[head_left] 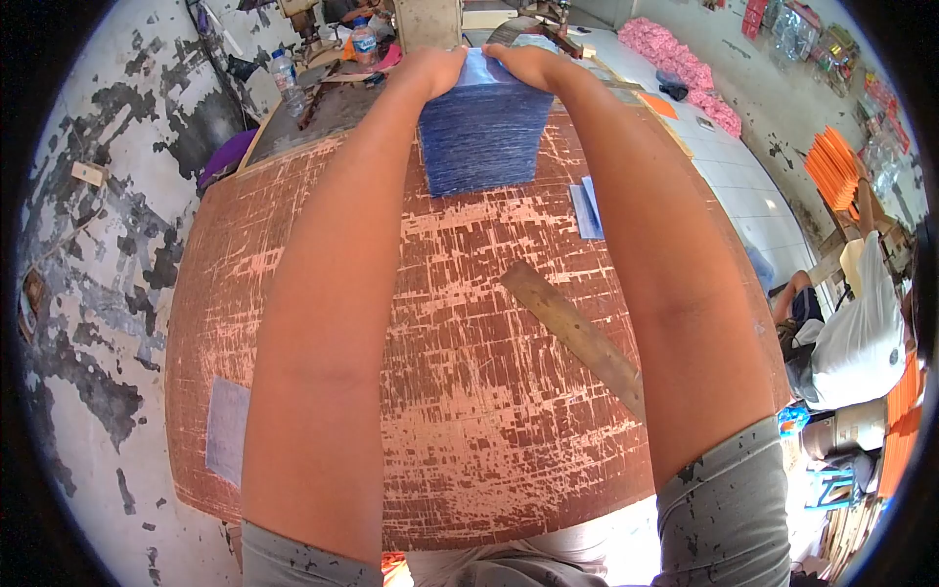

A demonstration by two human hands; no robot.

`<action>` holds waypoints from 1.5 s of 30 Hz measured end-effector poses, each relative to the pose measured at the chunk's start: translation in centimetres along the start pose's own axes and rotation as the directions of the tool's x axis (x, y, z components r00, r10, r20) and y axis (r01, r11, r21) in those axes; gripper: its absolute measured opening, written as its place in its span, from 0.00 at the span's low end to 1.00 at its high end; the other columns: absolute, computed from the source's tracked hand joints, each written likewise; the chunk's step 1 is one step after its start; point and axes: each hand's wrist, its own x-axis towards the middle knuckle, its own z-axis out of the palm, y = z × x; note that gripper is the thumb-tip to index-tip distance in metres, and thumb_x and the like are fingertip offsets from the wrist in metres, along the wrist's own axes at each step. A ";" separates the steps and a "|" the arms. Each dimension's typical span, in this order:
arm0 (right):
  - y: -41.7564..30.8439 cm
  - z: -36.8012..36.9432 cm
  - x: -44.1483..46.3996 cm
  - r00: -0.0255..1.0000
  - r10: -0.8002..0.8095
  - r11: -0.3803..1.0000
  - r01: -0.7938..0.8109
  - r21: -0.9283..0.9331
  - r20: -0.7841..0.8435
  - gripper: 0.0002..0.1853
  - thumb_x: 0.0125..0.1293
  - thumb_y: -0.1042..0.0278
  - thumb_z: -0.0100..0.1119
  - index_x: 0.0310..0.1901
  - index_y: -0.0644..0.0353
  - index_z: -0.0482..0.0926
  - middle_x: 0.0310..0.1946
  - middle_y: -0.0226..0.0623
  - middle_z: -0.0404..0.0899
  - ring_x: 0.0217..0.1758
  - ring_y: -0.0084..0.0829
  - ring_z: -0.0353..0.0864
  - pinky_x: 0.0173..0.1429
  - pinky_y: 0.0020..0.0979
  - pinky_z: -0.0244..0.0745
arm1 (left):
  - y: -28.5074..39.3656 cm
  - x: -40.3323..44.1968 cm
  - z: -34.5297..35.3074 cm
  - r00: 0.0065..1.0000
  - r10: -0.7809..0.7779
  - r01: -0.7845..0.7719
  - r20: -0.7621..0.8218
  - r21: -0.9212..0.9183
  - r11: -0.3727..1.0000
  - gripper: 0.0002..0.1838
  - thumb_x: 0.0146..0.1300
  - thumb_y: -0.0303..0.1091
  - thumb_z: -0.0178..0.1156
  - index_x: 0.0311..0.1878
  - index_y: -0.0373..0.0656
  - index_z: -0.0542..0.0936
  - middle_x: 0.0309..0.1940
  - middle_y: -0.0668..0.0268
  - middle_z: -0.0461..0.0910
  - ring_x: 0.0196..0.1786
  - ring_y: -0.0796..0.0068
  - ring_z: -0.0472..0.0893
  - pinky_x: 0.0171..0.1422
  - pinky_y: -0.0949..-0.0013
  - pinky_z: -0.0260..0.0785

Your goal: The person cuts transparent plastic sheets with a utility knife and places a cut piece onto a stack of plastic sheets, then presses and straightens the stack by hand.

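A tall stack of blue sheets (484,142) stands at the far side of the worn brown table (469,430). Both my arms stretch forward to it. My left hand (442,72) is closed at the stack's upper left corner, and my right hand (523,67) is closed at its upper right corner. Most of the fingers are hidden behind the stack's far edge. A flat, worn strip like a ruler (567,333) lies slantwise between my forearms. Small blue pieces (587,210) lie beside my right forearm, partly covered by it.
One greyish-blue sheet (226,430) lies at the table's left edge. Plastic bottles (364,43) and machine parts stand at the back. A pink heap (675,68) lies on the tiled floor. At right, another person in a white shirt (861,328) is near a stack of orange sheets (831,168).
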 end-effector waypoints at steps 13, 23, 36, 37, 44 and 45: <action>0.2 0.1 0.6 1.000 -0.011 1.000 0.011 -0.013 -0.001 0.44 0.68 0.27 0.43 0.66 0.62 0.77 0.69 0.55 0.71 0.72 0.50 0.70 0.74 0.44 0.60 | 0.0 0.4 -0.2 0.997 -0.017 0.016 0.069 0.020 1.000 0.37 0.74 0.63 0.40 0.64 0.41 0.80 0.67 0.46 0.74 0.70 0.44 0.73 0.74 0.48 0.62; 0.5 0.3 0.8 1.000 -0.011 1.000 0.011 -0.018 -0.020 0.45 0.68 0.27 0.43 0.65 0.64 0.77 0.69 0.55 0.71 0.71 0.50 0.71 0.74 0.45 0.60 | -0.1 0.6 0.1 0.998 -0.045 0.043 0.052 0.037 0.998 0.36 0.75 0.62 0.39 0.63 0.40 0.80 0.66 0.45 0.74 0.69 0.43 0.73 0.74 0.48 0.62; 0.5 0.4 0.8 1.000 0.009 1.000 -0.009 -0.020 -0.021 0.42 0.74 0.31 0.36 0.67 0.64 0.75 0.71 0.56 0.69 0.75 0.52 0.67 0.76 0.46 0.57 | 0.5 -0.6 -0.9 0.996 0.048 -0.055 0.076 0.089 0.995 0.25 0.71 0.41 0.44 0.61 0.38 0.81 0.64 0.44 0.76 0.66 0.43 0.76 0.70 0.50 0.66; 0.4 0.4 0.7 1.000 0.007 1.000 -0.007 -0.017 -0.023 0.43 0.73 0.29 0.37 0.67 0.64 0.75 0.71 0.56 0.69 0.75 0.52 0.67 0.76 0.46 0.57 | 0.5 -0.5 -0.6 0.999 0.005 -0.006 0.037 0.034 0.999 0.27 0.72 0.46 0.43 0.61 0.39 0.80 0.64 0.44 0.75 0.67 0.43 0.75 0.71 0.50 0.65; 0.1 0.1 0.5 1.000 0.006 0.999 -0.006 -0.037 0.000 0.44 0.70 0.26 0.39 0.67 0.62 0.76 0.70 0.56 0.69 0.74 0.52 0.67 0.76 0.45 0.57 | 0.3 -0.4 -0.5 0.998 -0.022 0.025 0.059 -0.039 0.999 0.34 0.75 0.57 0.39 0.63 0.38 0.79 0.66 0.43 0.74 0.69 0.42 0.73 0.74 0.49 0.62; 0.1 0.1 0.5 1.000 -0.005 1.000 0.005 -0.027 0.008 0.45 0.70 0.26 0.39 0.67 0.63 0.76 0.70 0.56 0.69 0.74 0.52 0.68 0.76 0.45 0.57 | 0.2 -0.4 -0.6 0.998 -0.024 0.026 0.058 -0.039 0.999 0.34 0.75 0.57 0.39 0.63 0.38 0.79 0.66 0.43 0.74 0.69 0.42 0.73 0.74 0.49 0.62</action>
